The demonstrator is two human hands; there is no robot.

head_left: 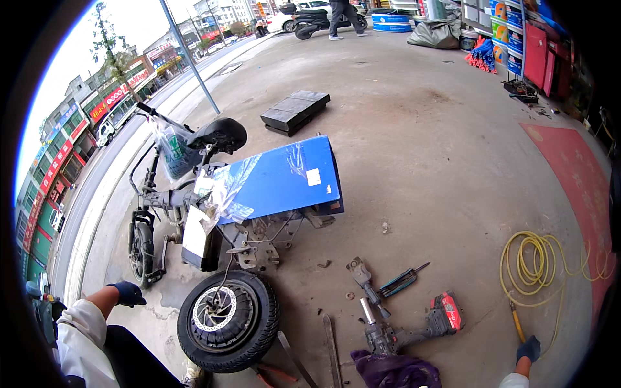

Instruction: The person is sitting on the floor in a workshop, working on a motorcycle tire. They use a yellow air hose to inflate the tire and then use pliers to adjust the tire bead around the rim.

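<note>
My right hand (528, 349), in a dark blue glove, is closed round the end of a yellow hose (518, 323) at the lower right. At the lower left, my left hand (127, 294), also gloved, hangs over the ground beside my knee; its fingers extend loosely and nothing shows in them. Between my hands lies a wheel (259, 343) with a black tyre, a hub motor and a silver brake disc (214, 309). It rests flat beside a partly dismantled electric bike (169, 197), which lies on its side. A blue panel (278, 178) covers part of the bike.
A red-and-black cordless impact wrench (391, 336), a purple cloth (396, 371), screwdrivers (401, 282) and tyre levers (332, 349) lie right of the wheel. Farther off are a black case (296, 111), a metal pole (187, 55), a red mat (572, 168) and stacked buckets (506, 32).
</note>
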